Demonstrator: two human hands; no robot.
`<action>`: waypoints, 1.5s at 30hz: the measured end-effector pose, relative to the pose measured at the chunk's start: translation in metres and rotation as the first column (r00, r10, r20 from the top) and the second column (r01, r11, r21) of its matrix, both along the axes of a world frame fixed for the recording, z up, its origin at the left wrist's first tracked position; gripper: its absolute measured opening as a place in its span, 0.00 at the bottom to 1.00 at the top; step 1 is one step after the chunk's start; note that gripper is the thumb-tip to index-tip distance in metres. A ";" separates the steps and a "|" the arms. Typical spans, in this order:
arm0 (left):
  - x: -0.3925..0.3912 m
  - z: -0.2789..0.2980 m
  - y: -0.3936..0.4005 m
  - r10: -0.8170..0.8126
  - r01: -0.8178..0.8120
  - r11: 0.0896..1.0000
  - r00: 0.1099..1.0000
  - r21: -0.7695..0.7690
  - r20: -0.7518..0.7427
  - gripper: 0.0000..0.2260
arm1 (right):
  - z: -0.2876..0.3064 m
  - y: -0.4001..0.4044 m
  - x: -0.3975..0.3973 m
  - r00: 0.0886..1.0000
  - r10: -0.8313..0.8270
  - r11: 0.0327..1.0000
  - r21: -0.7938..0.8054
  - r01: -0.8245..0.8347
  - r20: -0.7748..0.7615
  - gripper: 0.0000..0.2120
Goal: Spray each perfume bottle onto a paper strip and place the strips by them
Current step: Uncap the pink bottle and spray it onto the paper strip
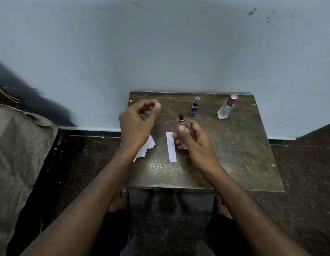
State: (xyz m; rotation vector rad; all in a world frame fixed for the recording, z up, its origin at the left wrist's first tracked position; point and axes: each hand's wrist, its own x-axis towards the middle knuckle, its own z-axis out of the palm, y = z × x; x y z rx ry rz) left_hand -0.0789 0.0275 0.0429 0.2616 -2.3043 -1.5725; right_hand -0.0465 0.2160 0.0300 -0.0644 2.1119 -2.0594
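Item, my right hand: fingers wrapped round pink bottle, nozzle bare. Item, my left hand: raised, fingertips pinching small pink cap.

My left hand hovers near the table's far-left corner, fingers curled and pinching something small. My right hand grips mid-table, thumb up.

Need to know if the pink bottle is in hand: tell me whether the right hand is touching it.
Touching. In the head view, the right hand wraps the pink bottle, thumb pressed on its front face and fingers curled behind it.
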 end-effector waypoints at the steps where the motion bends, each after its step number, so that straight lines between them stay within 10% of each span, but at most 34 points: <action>1: -0.001 -0.002 -0.003 0.012 -0.012 0.996 1.000 -0.087 -0.005 0.07 | 0.000 0.000 0.000 1.000 -0.019 1.000 -0.005 0.019 0.007 0.10; 14: -0.008 -0.016 0.002 0.098 0.006 0.785 0.986 -0.620 0.132 0.09 | 0.002 -0.001 -0.005 0.993 -0.087 0.993 -0.077 0.093 0.078 0.11; 31: -0.010 -0.021 -0.004 0.054 0.022 0.788 0.993 -0.615 0.105 0.12 | 0.004 0.002 -0.003 0.989 -0.126 0.988 -0.081 0.133 0.079 0.12; 45: -0.003 -0.012 -0.020 -0.286 0.259 0.728 0.956 -0.635 0.062 0.15 | 0.012 0.011 -0.003 0.983 -0.154 0.967 -0.186 0.172 0.104 0.09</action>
